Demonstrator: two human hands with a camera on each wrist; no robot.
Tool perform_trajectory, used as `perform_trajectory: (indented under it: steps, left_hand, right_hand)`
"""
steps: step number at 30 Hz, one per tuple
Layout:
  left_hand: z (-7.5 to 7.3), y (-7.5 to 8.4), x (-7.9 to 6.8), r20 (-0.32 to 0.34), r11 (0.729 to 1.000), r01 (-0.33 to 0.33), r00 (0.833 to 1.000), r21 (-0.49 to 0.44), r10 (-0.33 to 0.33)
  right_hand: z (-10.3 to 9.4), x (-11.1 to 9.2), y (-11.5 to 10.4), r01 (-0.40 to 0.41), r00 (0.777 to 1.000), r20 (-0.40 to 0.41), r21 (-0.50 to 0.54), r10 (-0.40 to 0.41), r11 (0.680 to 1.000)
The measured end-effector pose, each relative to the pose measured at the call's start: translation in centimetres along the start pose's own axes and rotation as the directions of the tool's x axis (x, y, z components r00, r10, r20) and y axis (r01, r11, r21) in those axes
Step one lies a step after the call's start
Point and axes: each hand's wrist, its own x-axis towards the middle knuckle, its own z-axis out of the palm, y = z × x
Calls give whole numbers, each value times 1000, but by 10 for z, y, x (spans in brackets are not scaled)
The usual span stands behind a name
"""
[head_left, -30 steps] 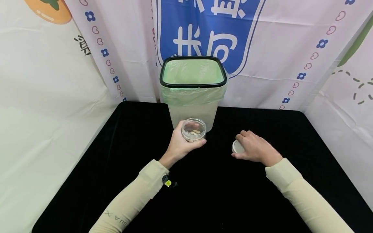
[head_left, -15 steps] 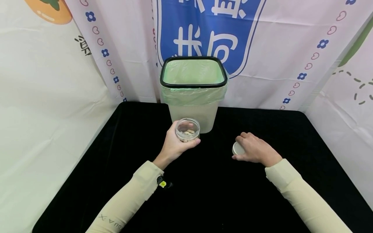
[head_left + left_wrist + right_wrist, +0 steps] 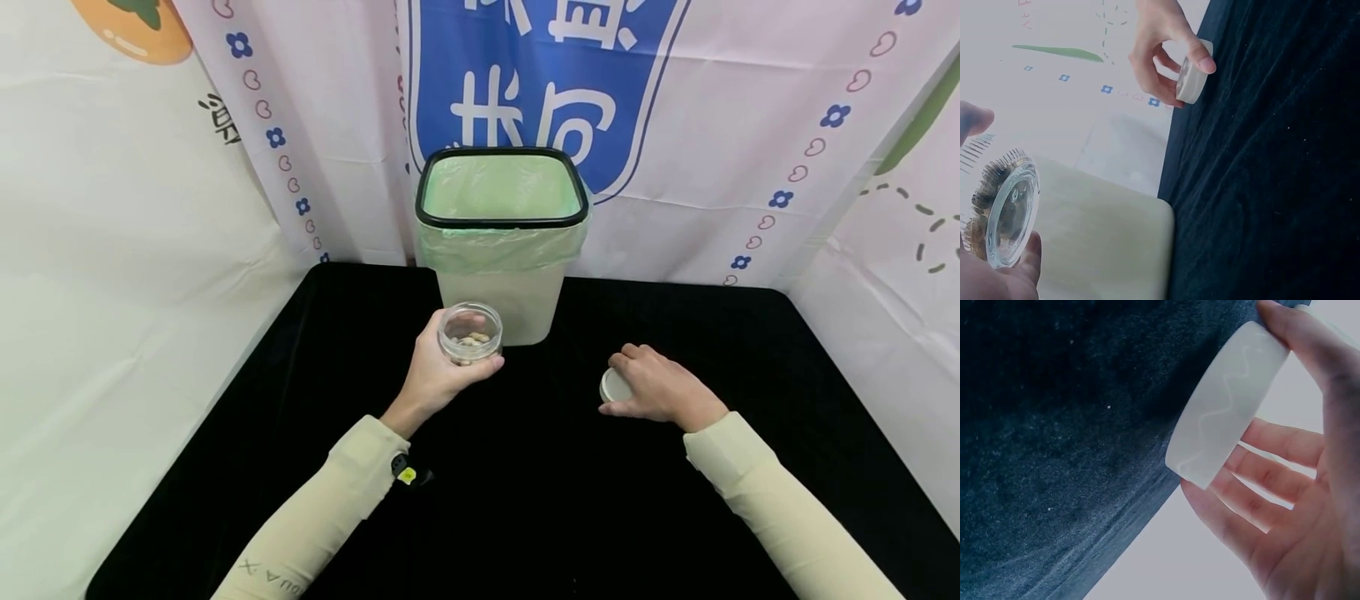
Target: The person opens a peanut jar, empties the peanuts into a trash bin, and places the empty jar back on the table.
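Head view: my left hand [image 3: 441,367] curls round the open jar [image 3: 470,353], pale pieces [image 3: 475,339] inside, in front of the bin [image 3: 517,296]. My right hand [image 3: 662,387] pinches the lid [image 3: 615,387] by its rim, near the tabletop [image 3: 540,500]; touching or not, I can't tell. I'd hold the jar mouth-up against spills and grip the lid lightly. The left wrist view cuts off the jar's mouth; the bin's floor is hidden.

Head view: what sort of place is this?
Probably a makeshift recording booth: a hanging blue-and-white printed fabric backdrop stands behind a black cloth-covered table, which holds a pale rectangular bin with a green plastic liner.
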Motion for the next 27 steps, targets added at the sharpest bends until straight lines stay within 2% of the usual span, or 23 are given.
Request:
perform_trajectory:
  steps: [10,27]
  left_hand:
    - [-7,3,-1,-29,1000,-24,999,8,24]
    - [-26,9,-1,-65,999,-45,997,16,46]
  right_hand:
    - [4,2,0,2,1000,10,3,-3,1000]
    - [9,6,5,-37,996,82,37,34,999]
